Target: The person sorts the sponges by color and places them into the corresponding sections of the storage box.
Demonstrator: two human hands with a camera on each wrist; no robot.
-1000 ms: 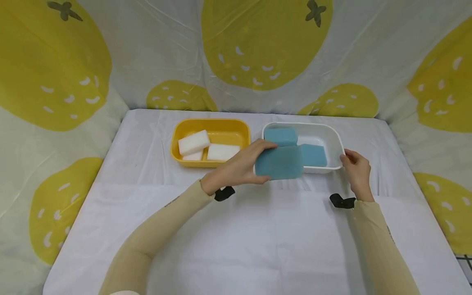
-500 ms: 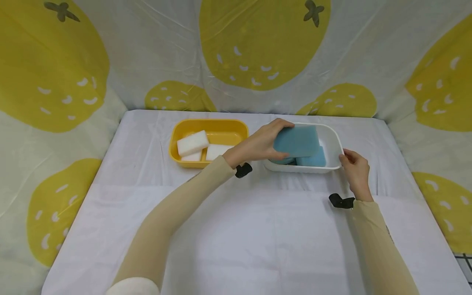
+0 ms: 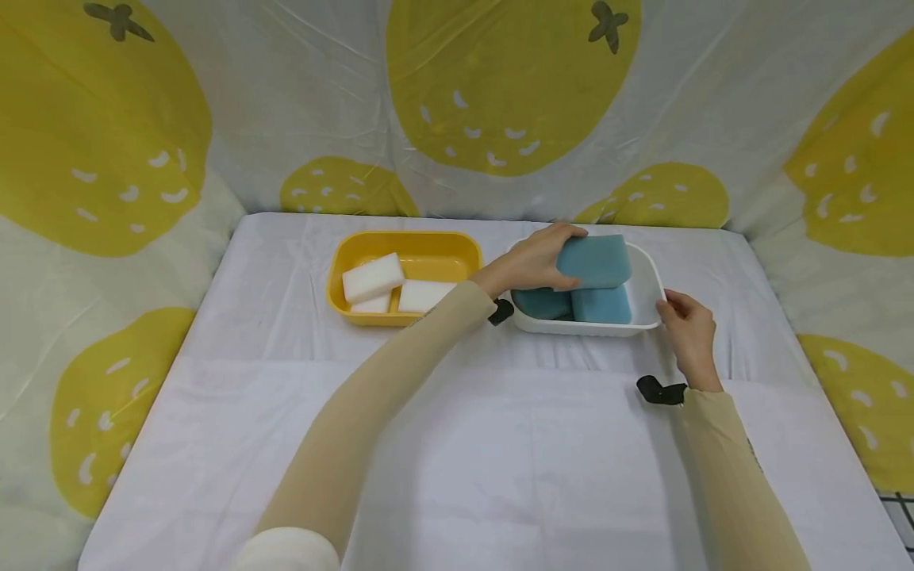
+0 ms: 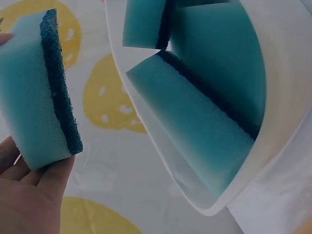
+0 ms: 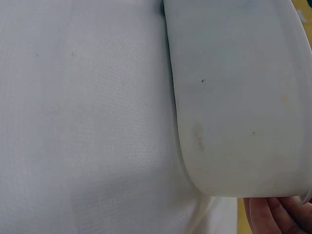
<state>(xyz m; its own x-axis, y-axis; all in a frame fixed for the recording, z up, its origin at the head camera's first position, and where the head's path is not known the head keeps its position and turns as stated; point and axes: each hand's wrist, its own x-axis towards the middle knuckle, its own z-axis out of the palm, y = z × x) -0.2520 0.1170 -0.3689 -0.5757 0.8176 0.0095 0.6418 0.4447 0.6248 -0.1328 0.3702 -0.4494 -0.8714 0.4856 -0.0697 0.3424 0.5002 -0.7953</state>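
My left hand [image 3: 539, 258] holds a blue scouring sponge [image 3: 594, 262] by its ends, above the far side of a white tub [image 3: 653, 277]. In the left wrist view, the held sponge [image 4: 36, 92] shows a dark blue scouring layer along one edge, and the fingers [image 4: 34, 195] support it from below. More blue sponges [image 3: 601, 305] lie in the tub, one of them tilted against another in the left wrist view. At the tub's right end my right hand [image 3: 689, 329] pinches the rim. The right wrist view shows the tub's outer wall [image 5: 239, 97] and a few fingers [image 5: 265, 217].
Left of the white tub stands a yellow tub [image 3: 450, 244] with several white sponge blocks [image 3: 373, 275] in it. Both tubs sit near the back of a table with a white cloth [image 3: 457, 460]. A lemon-patterned curtain [image 3: 343, 95] rises behind and at the sides.
My left hand has carried the sponge rightward and farther back, from the tub's front edge to over its far side. My right hand stays at the rim.
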